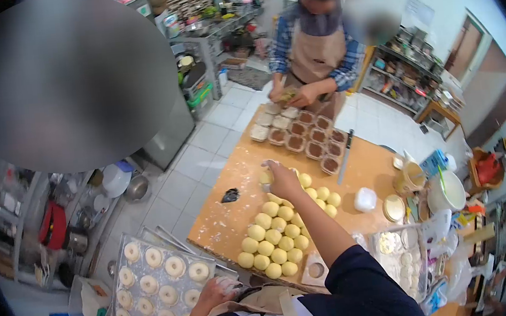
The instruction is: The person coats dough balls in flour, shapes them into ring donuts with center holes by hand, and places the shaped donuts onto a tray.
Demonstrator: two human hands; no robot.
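My right hand [284, 180] reaches across the wooden table [219, 213], its fingers closed around a pale dough ball [265, 179]. Whether that ball is lifted or resting on the wood, I cannot tell. Just below it lie rows of round yellow dough balls [273, 236]. Flour-dusted, my left hand [219, 291] is low in the view with its fingers stretched out, beside the metal tray [162, 244]. Ring-shaped doughnuts [174, 267] sit in rows on that tray. No object shows in my left hand.
Across the table a person in an apron [317, 51] works over small containers with brown filling [307, 133]. A long knife [345, 156] lies beside these. To the right are a white tub [365, 199], a white bucket [446, 193] and another tray [423, 263]. A black scrap [230, 195] lies left.
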